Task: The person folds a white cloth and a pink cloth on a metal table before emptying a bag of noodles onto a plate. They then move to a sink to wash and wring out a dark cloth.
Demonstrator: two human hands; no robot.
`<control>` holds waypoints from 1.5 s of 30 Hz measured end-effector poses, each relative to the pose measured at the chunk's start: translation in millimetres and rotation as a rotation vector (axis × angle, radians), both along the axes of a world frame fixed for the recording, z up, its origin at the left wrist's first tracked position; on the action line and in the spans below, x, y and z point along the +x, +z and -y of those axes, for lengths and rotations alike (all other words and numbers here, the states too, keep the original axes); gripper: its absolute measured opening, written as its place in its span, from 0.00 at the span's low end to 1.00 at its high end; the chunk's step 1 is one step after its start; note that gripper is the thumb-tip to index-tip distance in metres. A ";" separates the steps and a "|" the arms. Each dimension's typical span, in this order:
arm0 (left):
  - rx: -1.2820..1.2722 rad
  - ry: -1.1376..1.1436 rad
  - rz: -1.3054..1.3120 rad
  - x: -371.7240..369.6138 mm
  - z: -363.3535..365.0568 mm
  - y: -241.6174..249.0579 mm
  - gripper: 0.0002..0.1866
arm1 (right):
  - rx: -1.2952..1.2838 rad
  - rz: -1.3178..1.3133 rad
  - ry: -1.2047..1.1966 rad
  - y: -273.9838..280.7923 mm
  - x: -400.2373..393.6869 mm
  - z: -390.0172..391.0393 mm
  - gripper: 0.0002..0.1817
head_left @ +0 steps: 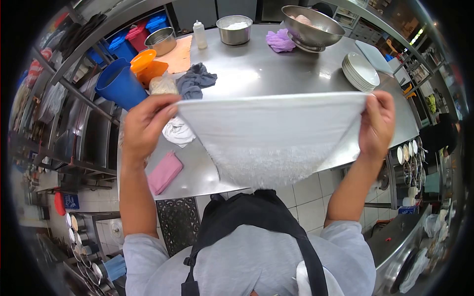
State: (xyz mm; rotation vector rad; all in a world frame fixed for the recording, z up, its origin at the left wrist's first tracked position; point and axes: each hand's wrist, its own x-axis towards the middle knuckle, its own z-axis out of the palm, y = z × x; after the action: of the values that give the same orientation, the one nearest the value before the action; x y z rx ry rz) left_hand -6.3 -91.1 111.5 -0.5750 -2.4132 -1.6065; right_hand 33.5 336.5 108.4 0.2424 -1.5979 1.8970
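Observation:
A white cloth (274,128) hangs stretched between my two hands, its upper edge pulled taut and its lower part blurred and drooping over the table's front edge. My left hand (145,126) pinches one upper corner between thumb and fingers. At the opposite corner my right hand (379,121) is closed in the same way. Under and beside my left hand lie a crumpled white cloth (178,132) and a folded pink cloth (165,173). A grey cloth (196,81) is bunched just beyond that hand.
The steel table (237,64) bears a steel colander (316,27), a purple cloth (280,40), stacked white plates (360,71), a metal pot (234,30), a squeeze bottle (199,34) and orange containers (147,66). A blue bin (120,84) stands at left. Shelving flanks both sides.

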 end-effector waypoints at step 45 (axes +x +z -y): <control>0.162 -0.159 0.511 90.8 -95.6 -131.7 0.07 | 0.131 0.421 0.586 -135.4 54.6 148.2 0.07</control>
State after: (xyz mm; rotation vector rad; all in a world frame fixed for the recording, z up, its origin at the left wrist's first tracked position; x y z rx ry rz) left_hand 84.5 4.5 -20.2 -0.3670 -2.5847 -2.2216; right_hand 88.1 188.3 -26.9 0.4255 -2.1042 2.4017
